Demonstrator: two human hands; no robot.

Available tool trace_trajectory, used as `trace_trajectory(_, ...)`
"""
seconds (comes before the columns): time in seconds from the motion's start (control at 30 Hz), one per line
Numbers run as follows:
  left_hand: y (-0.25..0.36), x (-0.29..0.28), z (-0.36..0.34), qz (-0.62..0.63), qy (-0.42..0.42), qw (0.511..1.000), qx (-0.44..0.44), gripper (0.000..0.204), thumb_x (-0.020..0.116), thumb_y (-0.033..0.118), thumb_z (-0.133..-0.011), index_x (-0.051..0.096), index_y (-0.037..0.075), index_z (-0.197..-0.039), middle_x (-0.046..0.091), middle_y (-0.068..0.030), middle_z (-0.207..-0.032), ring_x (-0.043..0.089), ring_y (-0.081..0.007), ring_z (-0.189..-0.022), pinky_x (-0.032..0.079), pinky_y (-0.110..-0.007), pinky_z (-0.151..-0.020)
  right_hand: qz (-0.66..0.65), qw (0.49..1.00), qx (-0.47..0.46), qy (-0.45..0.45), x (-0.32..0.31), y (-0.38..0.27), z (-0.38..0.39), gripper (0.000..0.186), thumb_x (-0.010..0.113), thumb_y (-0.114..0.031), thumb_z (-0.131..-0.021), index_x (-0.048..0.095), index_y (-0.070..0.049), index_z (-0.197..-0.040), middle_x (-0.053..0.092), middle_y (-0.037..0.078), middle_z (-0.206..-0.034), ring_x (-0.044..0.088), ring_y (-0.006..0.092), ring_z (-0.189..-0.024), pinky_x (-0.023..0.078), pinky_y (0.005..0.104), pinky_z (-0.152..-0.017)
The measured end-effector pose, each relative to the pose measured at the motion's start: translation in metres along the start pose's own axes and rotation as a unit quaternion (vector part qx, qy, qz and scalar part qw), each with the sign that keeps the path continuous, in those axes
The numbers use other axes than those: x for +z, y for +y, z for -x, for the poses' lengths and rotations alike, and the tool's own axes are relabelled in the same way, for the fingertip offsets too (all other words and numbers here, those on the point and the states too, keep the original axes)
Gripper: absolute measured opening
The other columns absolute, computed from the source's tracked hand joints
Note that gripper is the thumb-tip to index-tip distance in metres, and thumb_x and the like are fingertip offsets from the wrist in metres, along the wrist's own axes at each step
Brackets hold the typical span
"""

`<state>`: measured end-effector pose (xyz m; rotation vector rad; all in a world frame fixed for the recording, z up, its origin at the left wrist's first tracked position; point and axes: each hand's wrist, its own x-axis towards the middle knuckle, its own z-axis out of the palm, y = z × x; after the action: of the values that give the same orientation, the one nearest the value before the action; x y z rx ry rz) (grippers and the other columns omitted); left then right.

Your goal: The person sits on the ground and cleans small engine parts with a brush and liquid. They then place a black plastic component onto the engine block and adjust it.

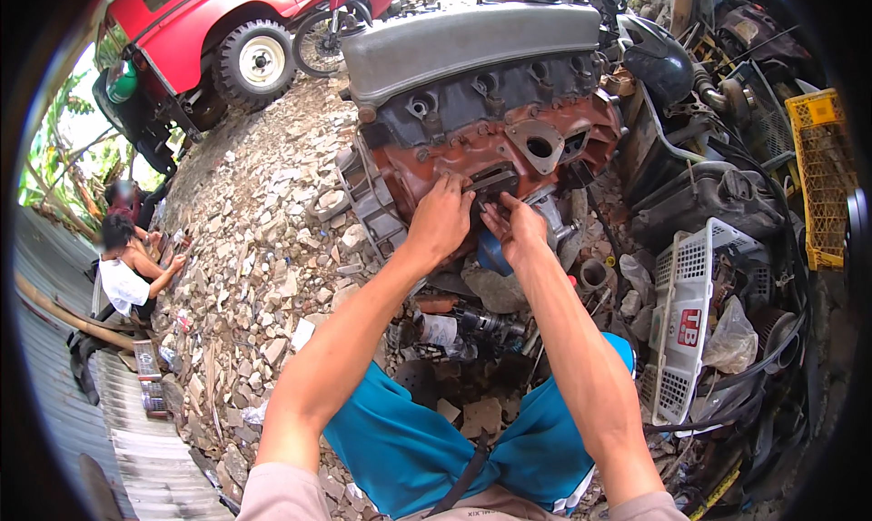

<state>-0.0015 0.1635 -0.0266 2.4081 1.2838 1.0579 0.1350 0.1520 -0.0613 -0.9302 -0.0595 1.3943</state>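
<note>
A large engine with a grey valve cover (472, 44), a black cylinder head (445, 112) and a red-brown block (409, 168) stands in front of me. At the block's near side, my left hand (442, 217) pinches the left end of a dark, flat metal piece (491, 181). My right hand (520, 228) is bent up just below and right of that piece, its fingers curled. What its fingertips hold is hidden. A blue cylinder (493, 252), like an oil filter, sits beneath my hands, partly covered by the right one.
Loose rubble (263, 212) covers the ground to the left. A white crate (677, 326) and a yellow crate (817, 176) stand right among scrap parts. Behind are a red vehicle (213, 30) and a motorcycle (331, 30). Two people sit far left, one in a white shirt (124, 283).
</note>
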Motion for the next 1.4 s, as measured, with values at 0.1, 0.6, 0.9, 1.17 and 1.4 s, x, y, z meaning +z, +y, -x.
trace_trajectory(0.1,0.003,0.003,0.003,0.004,0.007,1.000,-0.014,0.024,0.056,0.013,-0.090,0.058,-0.004,-0.106,0.061,-0.0216,-0.103,0.059,-0.0405,-0.096,0.047,-0.044,-0.083,0.005,1.000,0.005,0.019,-0.002,0.001,-0.005,0.019,0.057,-0.009,-0.091,0.055,0.004,-0.105,0.061,0.015,-0.097,0.066,0.0246,-0.084,0.058,0.0353,-0.072)
trace_trajectory(0.6,0.004,0.029,0.007,0.106,0.208,0.967,-0.099,0.023,0.072,0.016,-0.082,0.061,0.001,-0.095,0.053,-0.0102,-0.096,0.063,-0.0244,-0.082,0.051,-0.034,-0.072,-0.005,0.999,-0.002,0.044,0.010,-0.001,-0.023,0.020,0.057,-0.012,-0.093,0.055,0.006,-0.104,0.062,0.013,-0.092,0.068,0.0232,-0.076,0.058,0.0365,-0.062)
trace_trajectory(0.9,0.004,0.029,0.003,0.060,0.233,0.949,-0.202,0.031,0.077,0.022,-0.077,0.058,-0.001,-0.085,0.053,-0.0080,-0.084,0.057,-0.0217,-0.072,0.047,-0.034,-0.067,0.007,0.998,-0.004,0.064,0.023,-0.004,-0.022,0.019,0.058,-0.013,-0.094,0.055,0.005,-0.099,0.063,0.013,-0.086,0.068,0.0225,-0.071,0.058,0.0369,-0.060)
trace_trajectory(1.17,0.022,0.026,0.000,0.306,0.051,0.801,-0.513,0.069,0.069,0.061,-0.075,0.057,-0.005,-0.095,0.059,-0.0165,-0.099,0.057,-0.0246,-0.087,0.046,-0.040,-0.082,-0.024,0.997,-0.007,0.067,0.020,-0.003,-0.025,0.016,0.058,-0.011,-0.093,0.055,0.004,-0.096,0.063,0.013,-0.085,0.066,0.0220,-0.068,0.061,0.0362,-0.058)
trace_trajectory(1.4,-0.003,0.030,-0.003,0.494,-0.110,0.667,-0.547,0.117,0.051,0.083,-0.070,0.030,-0.010,-0.136,0.043,-0.0214,-0.128,0.046,-0.0328,-0.121,0.035,-0.047,-0.105,-0.051,0.996,0.001,0.072,0.021,0.003,-0.025,0.015,0.055,-0.010,-0.094,0.055,0.005,-0.097,0.062,0.014,-0.091,0.066,0.0220,-0.074,0.062,0.0359,-0.062)
